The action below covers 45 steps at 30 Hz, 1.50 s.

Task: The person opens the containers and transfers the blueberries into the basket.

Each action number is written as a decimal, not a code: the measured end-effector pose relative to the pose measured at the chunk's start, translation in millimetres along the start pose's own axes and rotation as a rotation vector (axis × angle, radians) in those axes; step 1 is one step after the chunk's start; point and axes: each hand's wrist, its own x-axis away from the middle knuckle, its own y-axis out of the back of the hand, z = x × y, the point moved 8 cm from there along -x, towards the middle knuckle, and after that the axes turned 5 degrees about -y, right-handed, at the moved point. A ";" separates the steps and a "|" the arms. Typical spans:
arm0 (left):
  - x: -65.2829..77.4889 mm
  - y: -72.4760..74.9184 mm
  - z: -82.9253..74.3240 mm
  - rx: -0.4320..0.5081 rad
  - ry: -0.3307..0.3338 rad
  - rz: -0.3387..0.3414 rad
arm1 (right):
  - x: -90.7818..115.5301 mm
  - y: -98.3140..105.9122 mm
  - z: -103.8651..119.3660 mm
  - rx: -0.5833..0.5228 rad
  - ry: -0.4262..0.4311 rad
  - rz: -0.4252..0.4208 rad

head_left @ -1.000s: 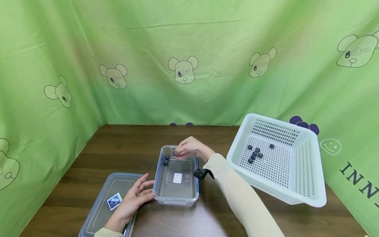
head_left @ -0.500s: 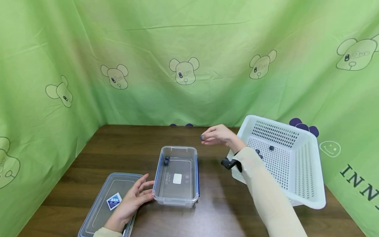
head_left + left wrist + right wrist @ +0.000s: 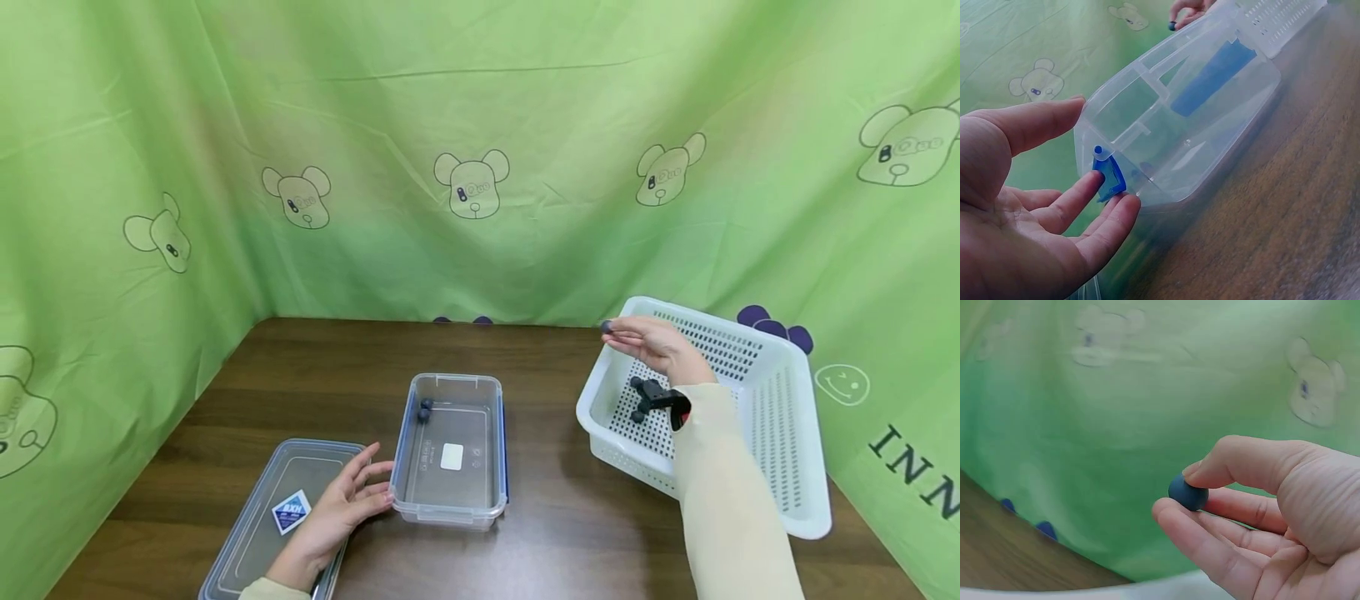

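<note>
My right hand point(image 3: 656, 343) pinches a dark blueberry point(image 3: 1187, 492) between thumb and fingertips, above the near-left side of the white basket point(image 3: 795, 417). Inside that basket lie several more blueberries point(image 3: 637, 415), partly hidden by the wrist camera. The fingertips of my left hand point(image 3: 337, 504) rest against the left side of a clear plastic container point(image 3: 465, 429), its fingers loosely extended. In the left wrist view they meet a blue latch point(image 3: 1110, 178) on the container. Two blueberries point(image 3: 424, 408) sit together at the container's far left.
Under my left forearm lies a clear lid point(image 3: 251, 533) with a blue edge and a blue-and-white label point(image 3: 291, 511). Brown wooden table point(image 3: 540, 517) stretches between container and basket. A green printed curtain point(image 3: 465, 267) hangs behind and along the sides.
My right hand has moved right, from over the container to over the basket, with the blueberry still pinched. My left hand stays at the container's side.
</note>
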 end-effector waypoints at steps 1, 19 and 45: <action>-0.6 0.0 -0.1 -0.001 0.001 0.002 | 1.9 7.2 0.0 -0.037 -0.007 -0.006; 0.7 -0.5 0.9 0.010 -0.004 0.002 | 15.7 93.2 -52.3 0.659 -0.336 -0.243; 1.5 -0.4 1.6 0.012 0.005 -0.008 | -1.1 22.5 -6.8 0.346 -0.125 -0.112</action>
